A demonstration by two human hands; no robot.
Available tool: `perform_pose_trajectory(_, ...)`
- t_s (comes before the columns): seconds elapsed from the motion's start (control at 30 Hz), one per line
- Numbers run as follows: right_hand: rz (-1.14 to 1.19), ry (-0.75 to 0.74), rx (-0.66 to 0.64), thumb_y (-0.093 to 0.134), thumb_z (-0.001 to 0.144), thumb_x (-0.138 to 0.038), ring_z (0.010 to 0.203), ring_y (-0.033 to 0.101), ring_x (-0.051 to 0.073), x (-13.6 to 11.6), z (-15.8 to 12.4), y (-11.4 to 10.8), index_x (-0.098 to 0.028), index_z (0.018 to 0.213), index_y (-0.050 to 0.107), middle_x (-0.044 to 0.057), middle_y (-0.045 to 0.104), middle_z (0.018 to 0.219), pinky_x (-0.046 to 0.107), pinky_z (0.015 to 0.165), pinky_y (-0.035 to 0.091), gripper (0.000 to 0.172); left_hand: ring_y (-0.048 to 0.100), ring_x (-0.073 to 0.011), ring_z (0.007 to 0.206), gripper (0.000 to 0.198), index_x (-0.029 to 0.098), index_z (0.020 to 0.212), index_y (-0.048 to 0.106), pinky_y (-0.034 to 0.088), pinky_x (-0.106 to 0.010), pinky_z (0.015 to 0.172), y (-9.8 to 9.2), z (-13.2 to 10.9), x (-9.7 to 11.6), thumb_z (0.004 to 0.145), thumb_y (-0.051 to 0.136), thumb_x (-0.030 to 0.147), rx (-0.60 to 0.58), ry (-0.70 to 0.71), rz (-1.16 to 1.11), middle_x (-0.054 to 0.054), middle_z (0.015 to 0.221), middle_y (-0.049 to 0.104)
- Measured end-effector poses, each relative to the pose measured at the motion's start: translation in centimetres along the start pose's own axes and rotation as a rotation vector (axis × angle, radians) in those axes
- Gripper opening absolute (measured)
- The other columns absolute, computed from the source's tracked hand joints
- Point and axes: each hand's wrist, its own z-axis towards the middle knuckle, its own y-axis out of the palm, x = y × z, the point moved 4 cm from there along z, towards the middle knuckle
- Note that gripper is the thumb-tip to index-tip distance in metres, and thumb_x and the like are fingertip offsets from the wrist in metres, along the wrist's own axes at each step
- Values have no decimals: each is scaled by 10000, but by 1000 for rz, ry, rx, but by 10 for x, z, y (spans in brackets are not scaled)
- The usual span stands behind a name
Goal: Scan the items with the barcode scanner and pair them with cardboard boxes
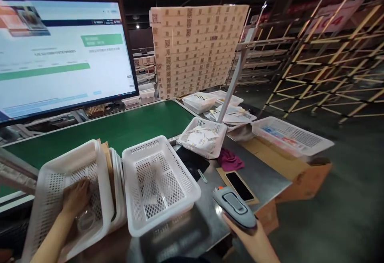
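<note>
My left hand (76,197) reaches down inside the white perforated basket (100,183) at the left. Its fingers are curled, and whatever they may grip is hidden beneath them. Below the wrist, a clear plastic item (86,219) lies in the same basket. At the lower right, my right hand (240,231) is wrapped under a grey barcode scanner (235,207) with an orange tip, mostly hidden by it. Between my hands stands another white basket (130,199) with a small clear packet (150,191) on its bottom.
A phone (240,185) lies on brown card beside a purple cloth (229,159). Behind them, a basket of small packets (201,137) stands near a metal post (232,87). A green conveyor belt (144,123) runs behind the table, under a monitor (66,55).
</note>
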Motion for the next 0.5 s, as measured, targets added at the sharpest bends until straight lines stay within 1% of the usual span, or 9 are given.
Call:
perform_pose_trajectory(0.07,-13,-17,-32,927,641,-561,1149,789,406,0,0,-1,-182,1115,812,159,831,1177,491,1048,662,618,582,-451,1426,539,29,1413,703,539,-563,1066,-15,-9,14,1050,344,202,36,-31,160,-273,1571,595)
perform_pose_trajectory(0.1,-22,-16,-54,934,626,-551,1199,774,415,0,0,-3,-187,1102,811,164,824,1214,519,1111,629,612,572,-460,1424,527,51,1379,730,543,-563,1034,-21,-15,22,1067,330,194,75,-24,244,-271,1576,587)
perform_pose_trajectory(0.13,-29,-10,-77,934,621,-547,1212,770,419,-1,0,-5,-191,1086,809,168,822,1222,544,1143,605,599,553,-462,1440,522,58,1341,753,529,-565,1050,-26,-21,30,1078,321,184,118,0,318,-274,1587,574)
perform_pose_trajectory(0.2,-34,-3,-102,923,644,-544,1202,776,415,-3,0,-10,-193,1106,801,173,821,1217,576,1161,586,593,511,-450,1485,517,49,1289,779,470,-582,1145,-30,-32,42,1086,319,166,187,21,437,-286,1621,534)
perform_pose_trajectory(0.27,-47,-14,-108,911,686,-545,1207,775,402,-6,1,-13,-192,1172,789,175,818,1222,586,1180,568,613,468,-442,1525,519,29,1228,793,455,-601,1174,-30,-39,46,1087,318,183,197,-31,472,-306,1673,458)
perform_pose_trajectory(0.3,-56,-19,-111,906,705,-546,1211,774,397,-7,1,-13,-192,1191,785,175,816,1225,588,1188,561,613,461,-450,1525,542,15,1193,797,484,-618,1139,-29,-41,45,1085,297,195,181,-85,442,-327,1689,416)
perform_pose_trajectory(0.37,-69,-24,-125,901,729,-543,1221,769,387,-8,2,-10,-188,1206,781,174,811,1241,584,1194,554,606,433,-493,1534,603,-8,1141,801,518,-686,1070,-25,-39,43,1073,241,205,118,-199,285,-364,1731,306)
perform_pose_trajectory(0.43,-74,-35,-147,912,719,-526,1219,768,377,-9,2,-3,-184,1213,776,170,806,1257,573,1181,565,617,432,-546,1527,601,-12,1149,803,463,-801,1078,-17,-32,41,1051,249,201,1,-327,69,-362,1771,213)
perform_pose_trajectory(0.5,-96,-66,-198,912,723,-501,1210,771,361,-11,2,6,-184,1224,771,164,802,1270,543,1160,586,609,469,-578,1499,546,-6,1217,792,371,-876,1111,-7,-24,40,1032,339,237,-121,-453,-92,-361,1787,162)
